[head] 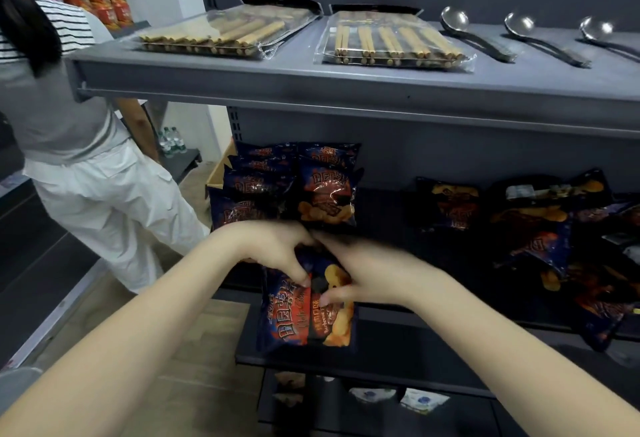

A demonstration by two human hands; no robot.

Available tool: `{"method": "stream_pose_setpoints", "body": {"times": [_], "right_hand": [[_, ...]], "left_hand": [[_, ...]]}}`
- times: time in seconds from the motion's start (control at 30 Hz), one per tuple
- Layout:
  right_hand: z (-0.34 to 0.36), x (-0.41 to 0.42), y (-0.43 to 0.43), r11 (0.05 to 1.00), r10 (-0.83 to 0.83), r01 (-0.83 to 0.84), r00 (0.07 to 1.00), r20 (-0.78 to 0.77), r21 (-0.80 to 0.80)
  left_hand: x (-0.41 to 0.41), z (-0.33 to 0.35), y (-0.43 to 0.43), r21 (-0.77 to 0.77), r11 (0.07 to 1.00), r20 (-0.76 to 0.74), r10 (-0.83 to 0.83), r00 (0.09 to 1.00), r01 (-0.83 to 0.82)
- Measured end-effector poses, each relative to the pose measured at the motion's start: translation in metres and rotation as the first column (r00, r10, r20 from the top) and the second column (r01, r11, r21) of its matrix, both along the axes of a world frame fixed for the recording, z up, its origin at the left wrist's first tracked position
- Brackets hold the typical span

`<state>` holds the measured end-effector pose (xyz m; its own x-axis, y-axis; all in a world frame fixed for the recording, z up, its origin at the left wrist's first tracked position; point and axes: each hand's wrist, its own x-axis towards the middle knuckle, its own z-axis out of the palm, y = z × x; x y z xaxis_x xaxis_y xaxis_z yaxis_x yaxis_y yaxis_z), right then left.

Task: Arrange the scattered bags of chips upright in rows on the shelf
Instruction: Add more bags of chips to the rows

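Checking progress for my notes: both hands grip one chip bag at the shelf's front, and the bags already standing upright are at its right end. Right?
Not quite. The head view shows the upright bags at the shelf's left end; its right end holds the scattered bags. The left hand and right hand do grip one chip bag at the front.

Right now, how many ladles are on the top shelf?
3, on its right part: left ladle, middle ladle, right ladle at the frame edge; more may lie beyond.
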<state>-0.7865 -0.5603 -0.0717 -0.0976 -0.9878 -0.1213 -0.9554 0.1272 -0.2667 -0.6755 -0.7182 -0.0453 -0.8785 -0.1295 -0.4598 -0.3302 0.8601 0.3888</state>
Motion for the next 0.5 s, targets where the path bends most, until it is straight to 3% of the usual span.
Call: {"method": "stream_pose_setpoints", "body": {"times": [0.13, 0.27, 0.37, 0.5], "right_hand": [[-0.024, 0.011, 0.001, 0.998, -0.010, -0.002, 0.985, -0.175, -0.066], [-0.031, 0.008, 0.005, 0.985, -0.006, -0.053, 0.942, -0.337, -0.165], [-0.028, -0.008, 0.009, 0.973, -0.065, -0.002, 0.958, -0.278, -0.233], [-0.020, -0.033, 0.013, 0.929, -0.228, 0.231, 0.973, 0.043, -0.289]], "left_hand": [[0.005, -0.011, 0.004, -0.059, 0.998, 0.020, 0.019, 1.000, -0.018], [0.011, -0.017, 0.001, -0.168, 0.975, -0.112, 0.125, 0.986, -0.142], [0.019, -0.022, -0.008, -0.143, 0.966, -0.354, 0.154, 0.922, -0.216], [0.030, -0.029, -0.015, 0.188, 0.935, -0.577, 0.353, 0.737, -0.300]]}}
